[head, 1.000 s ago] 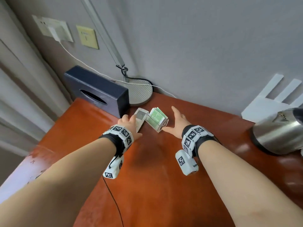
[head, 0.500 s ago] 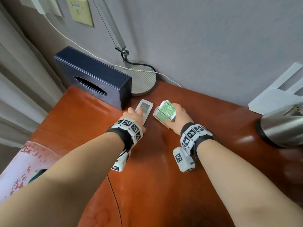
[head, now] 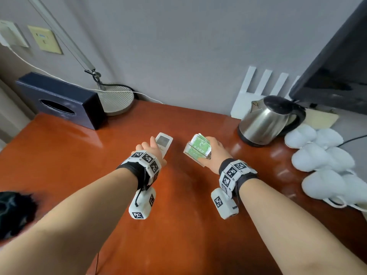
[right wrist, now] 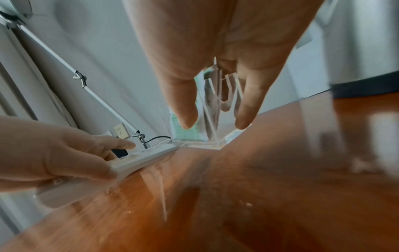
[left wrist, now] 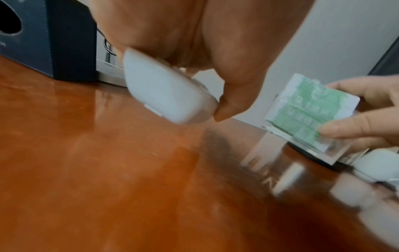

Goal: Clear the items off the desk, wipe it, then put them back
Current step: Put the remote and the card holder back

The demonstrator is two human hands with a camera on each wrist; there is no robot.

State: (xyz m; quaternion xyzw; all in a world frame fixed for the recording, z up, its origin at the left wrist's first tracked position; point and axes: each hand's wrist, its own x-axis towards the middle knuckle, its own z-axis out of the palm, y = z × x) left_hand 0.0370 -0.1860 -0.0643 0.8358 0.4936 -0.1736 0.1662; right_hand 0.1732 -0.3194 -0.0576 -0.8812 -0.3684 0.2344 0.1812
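Observation:
My left hand (head: 152, 148) grips a white remote control (head: 163, 142) and holds it just above the red-brown desk (head: 178, 225); the left wrist view shows the remote's back (left wrist: 164, 95) under my curled fingers. My right hand (head: 213, 153) grips a clear acrylic holder with green-and-white packets (head: 197, 148), thumb and fingers on opposite sides (right wrist: 207, 109). In the right wrist view the holder's base sits at or just above the desk. Both hands are side by side at mid-desk.
A dark blue tissue box (head: 59, 100) and a lamp base (head: 117, 99) stand at the back left. A steel kettle (head: 266, 120) is at the back right beside a white router (head: 258, 92), a dark screen (head: 337, 66) and wrapped white slippers (head: 321, 161).
My hands closed on the remote and the packet holder, then drew both items away from the tissue box toward me and to the right. The camera has swung right.

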